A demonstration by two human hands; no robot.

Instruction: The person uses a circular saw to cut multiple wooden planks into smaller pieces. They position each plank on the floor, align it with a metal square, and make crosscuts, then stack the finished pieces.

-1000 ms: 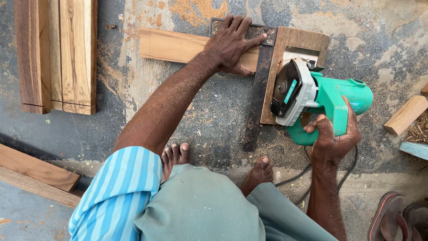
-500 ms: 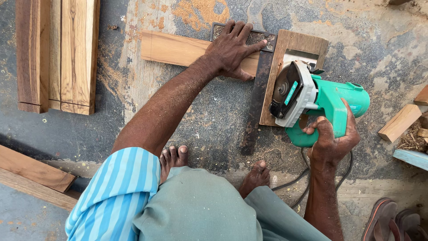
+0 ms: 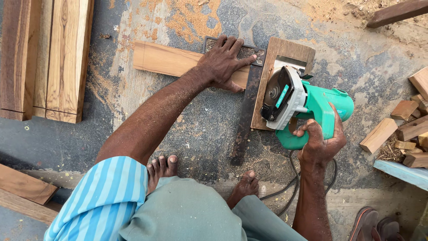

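My left hand (image 3: 225, 62) presses flat on a light wooden plank (image 3: 167, 59) and on the head of a dark metal try square (image 3: 245, 111) lying across it on the concrete floor. My right hand (image 3: 318, 140) grips the handle of a green circular saw (image 3: 303, 105). The saw sits on a wooden base plate (image 3: 278, 49) whose left edge rests against the square's blade, at the plank's right end. Its black cord (image 3: 290, 183) trails back toward me.
Long dark and light boards (image 3: 44, 58) lie at the upper left, more planks (image 3: 24, 189) at the lower left. Several short offcut blocks (image 3: 401, 131) are piled at the right. Sawdust (image 3: 191, 18) covers the floor. My bare feet (image 3: 162, 167) rest near the square; sandals (image 3: 372, 223) lie lower right.
The saw and my right hand have shifted only slightly along the square. My left hand stays pressed on the plank.
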